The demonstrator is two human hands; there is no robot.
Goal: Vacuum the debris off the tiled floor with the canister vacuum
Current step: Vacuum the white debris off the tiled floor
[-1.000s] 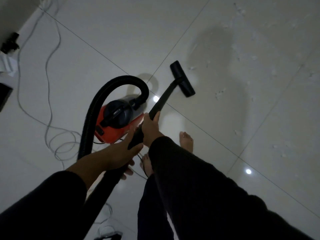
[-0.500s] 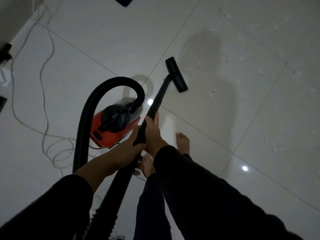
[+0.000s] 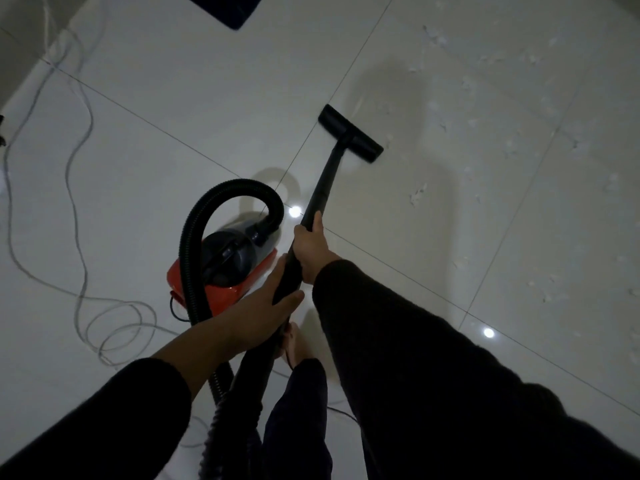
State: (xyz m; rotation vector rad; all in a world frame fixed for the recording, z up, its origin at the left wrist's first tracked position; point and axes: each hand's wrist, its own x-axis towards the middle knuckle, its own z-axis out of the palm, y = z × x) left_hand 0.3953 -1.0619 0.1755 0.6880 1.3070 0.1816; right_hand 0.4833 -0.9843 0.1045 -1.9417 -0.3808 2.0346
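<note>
Closest to the camera, two dark long sleeves reach down and forward, and both hands are on the long black rigid vacuum wand (image 3: 320,188). The left hand (image 3: 263,306) is nearer, fingers wrapped round the thick lower end of the tube where the ribbed hose joins it. The right hand (image 3: 311,251) is a little farther up the tube, closed firmly around it with the thumb lying along the shaft. Below the hands a bare foot (image 3: 294,344) peeks out on the tile, partly hidden by the tube and a dark trouser leg.

Just to the left of the hands sits the red and black canister vacuum (image 3: 225,268), standing on the floor. The black ribbed flexible hose (image 3: 194,237) arches up from its front, loops over, and runs back down past the left wrist. Left of that, a thin grey power cord (image 3: 79,237) lies in loose coils and trails off toward the far left.

Farther out, the wand ends in a flat black rectangular floor nozzle (image 3: 349,138), resting on the glossy white tiled floor (image 3: 207,98) just beside a grout line. Beyond and to the right of the nozzle, small white scraps of debris (image 3: 417,195) lie scattered across the tiles, well apart from one another. At the top edge, the corner of a dark mat (image 3: 225,8) pokes in.
</note>
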